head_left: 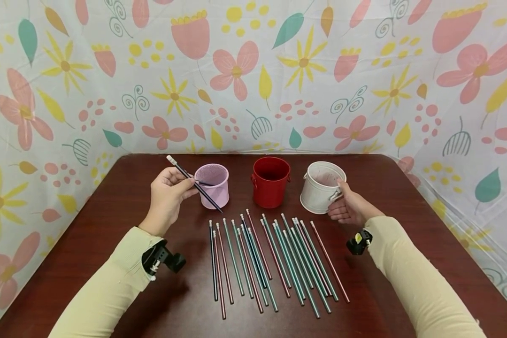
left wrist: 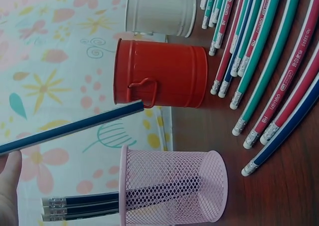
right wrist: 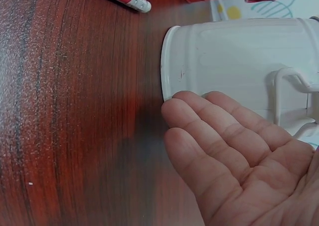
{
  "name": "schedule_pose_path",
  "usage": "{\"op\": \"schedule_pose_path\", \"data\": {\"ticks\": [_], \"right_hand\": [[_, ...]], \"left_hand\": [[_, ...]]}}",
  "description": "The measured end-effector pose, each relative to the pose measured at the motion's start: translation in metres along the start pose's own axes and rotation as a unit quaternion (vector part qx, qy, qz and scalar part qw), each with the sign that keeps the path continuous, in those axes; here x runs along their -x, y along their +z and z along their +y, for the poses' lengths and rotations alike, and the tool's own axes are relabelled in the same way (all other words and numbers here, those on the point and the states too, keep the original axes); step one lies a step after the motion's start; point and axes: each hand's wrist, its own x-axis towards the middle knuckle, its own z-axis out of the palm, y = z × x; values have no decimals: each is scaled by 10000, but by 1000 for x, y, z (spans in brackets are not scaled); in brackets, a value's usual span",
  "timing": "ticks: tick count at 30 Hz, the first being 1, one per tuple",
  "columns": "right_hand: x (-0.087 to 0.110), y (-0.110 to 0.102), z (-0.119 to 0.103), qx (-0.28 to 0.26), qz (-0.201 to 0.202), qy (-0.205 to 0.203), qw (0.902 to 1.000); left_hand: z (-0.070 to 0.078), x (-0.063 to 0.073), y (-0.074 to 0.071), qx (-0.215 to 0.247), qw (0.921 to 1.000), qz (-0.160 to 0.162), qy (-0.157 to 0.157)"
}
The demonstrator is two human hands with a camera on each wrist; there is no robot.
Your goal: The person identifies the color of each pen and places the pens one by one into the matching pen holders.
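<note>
My left hand (head_left: 165,199) pinches a dark blue pencil (head_left: 207,195) between thumb and fingers, its white eraser end up and its other end slanting down across the front of the pink mesh cup (head_left: 214,197). Inside that cup stand several dark blue pencils (left wrist: 89,201), erasers upward. On the right, my right hand (head_left: 352,204) rests against the side of the white bucket (head_left: 317,195), with the thumb near its rim and handle. The right wrist view shows its fingers (right wrist: 194,141) extended alongside the bucket's lower wall.
A red bucket (head_left: 270,190) stands between the pink cup and the white bucket. In front of them, many loose pencils (head_left: 279,253) in red, green and blue lie spread on the dark wooden table (head_left: 84,263), erasers pointing away. A flowered cloth (head_left: 236,112) hangs behind.
</note>
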Motion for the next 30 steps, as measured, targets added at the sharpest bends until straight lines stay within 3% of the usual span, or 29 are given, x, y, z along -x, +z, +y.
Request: {"op": "schedule_pose_path", "data": {"ticks": [5,19,30], "right_hand": [[1,2,-1,51,-10,-1,10000],[2,-4,1,215,88,-70,9997],[-3,-11,3,189,-191,-152,9995]], "left_hand": [[0,-1,-1,41,9997,210,103],[-3,-2,-3,-70,9996,275,85],[-1,-7,-2,58,9980,541,329]]}}
